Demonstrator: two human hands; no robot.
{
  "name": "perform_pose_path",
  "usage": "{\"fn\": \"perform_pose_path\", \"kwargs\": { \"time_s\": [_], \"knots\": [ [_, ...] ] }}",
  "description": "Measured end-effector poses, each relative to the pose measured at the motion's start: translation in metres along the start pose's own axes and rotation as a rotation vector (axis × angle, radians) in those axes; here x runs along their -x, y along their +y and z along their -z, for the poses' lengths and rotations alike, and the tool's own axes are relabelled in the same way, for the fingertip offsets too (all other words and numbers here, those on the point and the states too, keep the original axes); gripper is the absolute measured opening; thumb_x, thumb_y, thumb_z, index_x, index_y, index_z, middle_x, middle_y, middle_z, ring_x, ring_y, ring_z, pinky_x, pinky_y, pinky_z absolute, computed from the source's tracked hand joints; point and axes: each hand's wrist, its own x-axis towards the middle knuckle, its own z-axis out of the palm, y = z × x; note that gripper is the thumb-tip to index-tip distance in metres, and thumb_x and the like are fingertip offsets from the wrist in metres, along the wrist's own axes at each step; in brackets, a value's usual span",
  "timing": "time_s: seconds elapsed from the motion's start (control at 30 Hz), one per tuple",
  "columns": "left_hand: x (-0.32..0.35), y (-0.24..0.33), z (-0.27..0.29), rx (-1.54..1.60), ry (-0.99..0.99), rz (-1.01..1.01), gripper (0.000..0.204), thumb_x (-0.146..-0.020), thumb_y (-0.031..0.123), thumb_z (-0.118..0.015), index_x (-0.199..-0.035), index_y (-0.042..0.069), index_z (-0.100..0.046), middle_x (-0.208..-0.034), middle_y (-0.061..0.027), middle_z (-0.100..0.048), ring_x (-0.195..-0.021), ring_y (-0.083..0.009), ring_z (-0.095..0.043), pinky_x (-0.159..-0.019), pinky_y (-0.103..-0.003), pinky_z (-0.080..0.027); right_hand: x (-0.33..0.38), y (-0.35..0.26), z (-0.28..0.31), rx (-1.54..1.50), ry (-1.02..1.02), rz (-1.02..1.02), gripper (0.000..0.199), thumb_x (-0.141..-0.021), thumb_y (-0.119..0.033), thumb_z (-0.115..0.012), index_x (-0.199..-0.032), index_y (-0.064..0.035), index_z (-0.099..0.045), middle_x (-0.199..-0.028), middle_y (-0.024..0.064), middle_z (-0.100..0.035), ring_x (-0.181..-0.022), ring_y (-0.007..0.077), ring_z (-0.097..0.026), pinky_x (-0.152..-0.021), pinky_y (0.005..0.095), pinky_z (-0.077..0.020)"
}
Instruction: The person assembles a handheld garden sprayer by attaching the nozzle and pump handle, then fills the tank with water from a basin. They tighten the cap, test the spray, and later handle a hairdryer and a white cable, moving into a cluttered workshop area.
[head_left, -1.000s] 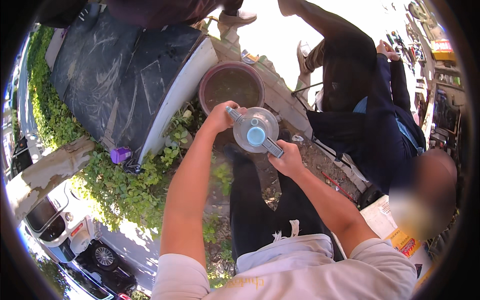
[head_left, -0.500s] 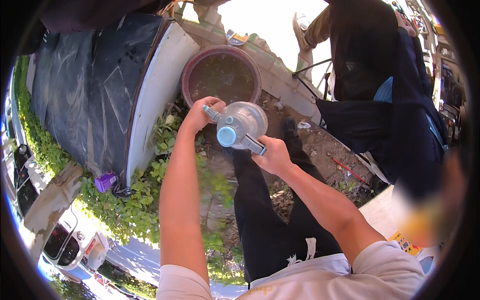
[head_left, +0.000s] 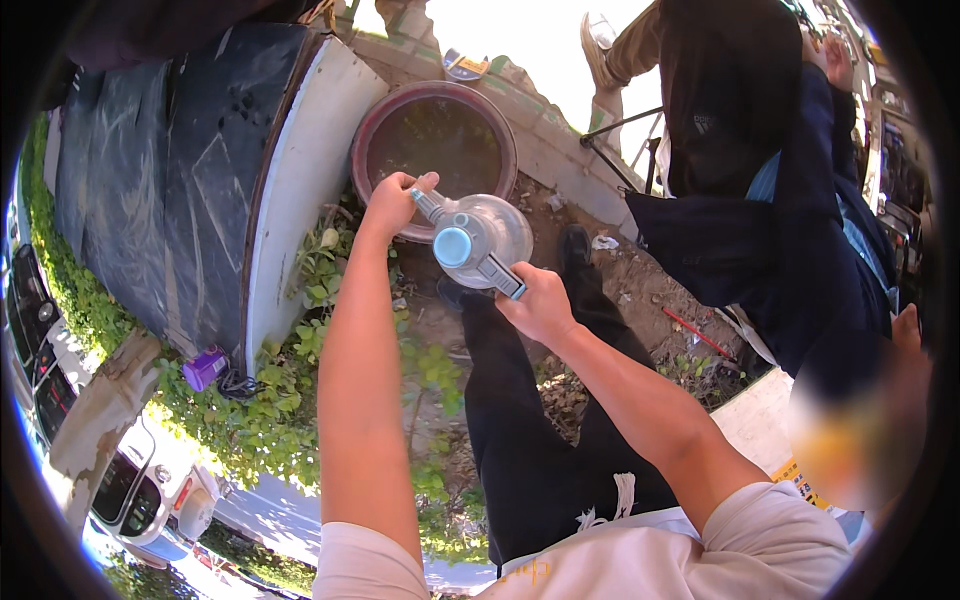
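Observation:
I hold a clear plastic watering can point(head_left: 490, 235) with a light blue cap in front of me. My right hand point(head_left: 540, 305) grips its grey handle. My left hand point(head_left: 393, 203) is closed on its thin spout. The can hangs just below a round brown clay pot point(head_left: 432, 140) filled with dark soil. Green leafy plants point(head_left: 320, 270) grow on the ground under my left arm. My legs in black trousers stand below the can.
A large white-rimmed tub under a black cover point(head_left: 200, 180) lies left of the pot. Another person in dark clothes point(head_left: 790, 200) stands close on the right. A small purple container point(head_left: 205, 367) sits in the plants. Parked cars point(head_left: 150, 490) show at lower left.
The view has swung, so the pot and tub now sit higher and closer. Both hands have stayed on the watering can, which has shifted slightly toward the pot.

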Motion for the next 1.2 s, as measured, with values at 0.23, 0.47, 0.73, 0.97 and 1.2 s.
{"fn": "perform_pose_path", "kwargs": {
  "time_s": [0.23, 0.47, 0.73, 0.97, 1.2],
  "knots": [
    [-0.007, -0.026, 0.016, -0.193, 0.530, -0.054, 0.061, -0.075, 0.038, -0.074, -0.118, -0.002, -0.056, -0.117, -0.0219, -0.062, -0.108, -0.0341, -0.060, -0.092, -0.041, -0.046, -0.026, 0.006, -0.007, -0.015, -0.017, -0.143, 0.026, -0.068, -0.018, -0.068, -0.083, 0.0018, -0.063, -0.068, 0.0239, -0.062, -0.071, 0.0395, -0.064, -0.067, 0.0428, -0.0517],
    [0.030, -0.070, 0.052, -0.195, 0.763, -0.124, 0.055, -0.075, 0.023, -0.074, -0.122, 0.000, -0.056, -0.120, -0.0209, -0.060, -0.109, -0.0342, -0.059, -0.093, -0.041, -0.046, -0.067, 0.016, -0.019, -0.053, -0.056, -0.251, 0.027, -0.071, -0.019, -0.065, -0.086, 0.0038, -0.065, -0.064, 0.0113, -0.062, -0.062, 0.0206, -0.059, -0.061, 0.0352, -0.0469],
    [0.080, -0.078, 0.076, -0.462, 0.714, -0.157, 0.050, -0.075, 0.027, -0.077, -0.117, 0.004, -0.059, -0.114, -0.0150, -0.060, -0.104, -0.0332, -0.059, -0.089, -0.042, -0.048, -0.095, 0.019, -0.029, 0.074, -0.105, -0.291, 0.033, -0.070, -0.023, -0.064, -0.093, 0.0009, -0.068, -0.081, 0.0210, -0.069, -0.083, 0.0341, -0.068, -0.076, 0.0400, -0.0508],
    [0.083, -0.083, 0.058, -0.416, 0.716, -0.187, 0.050, -0.078, 0.028, -0.074, -0.120, 0.007, -0.057, -0.117, -0.0148, -0.051, -0.104, -0.0337, -0.057, -0.087, -0.041, -0.049, -0.108, 0.020, -0.028, -0.101, -0.088, -0.307, 0.013, -0.074, -0.010, -0.063, -0.068, -0.0002, -0.057, -0.057, 0.0029, -0.051, -0.049, 0.0125, -0.049, -0.046, 0.0310, -0.0366],
    [0.105, -0.128, 0.017, 0.269, 0.687, 0.010, 0.050, -0.078, 0.026, -0.073, -0.120, 0.003, -0.059, -0.108, -0.0131, -0.059, -0.096, -0.0245, -0.059, -0.082, -0.036, -0.047, -0.118, 0.010, -0.017, -0.129, -0.208, -0.490, 0.013, -0.075, -0.011, -0.064, -0.078, 0.0009, -0.060, -0.061, 0.0063, -0.055, -0.048, 0.0156, -0.052, -0.044, 0.0325, -0.0391]
  ]
}}
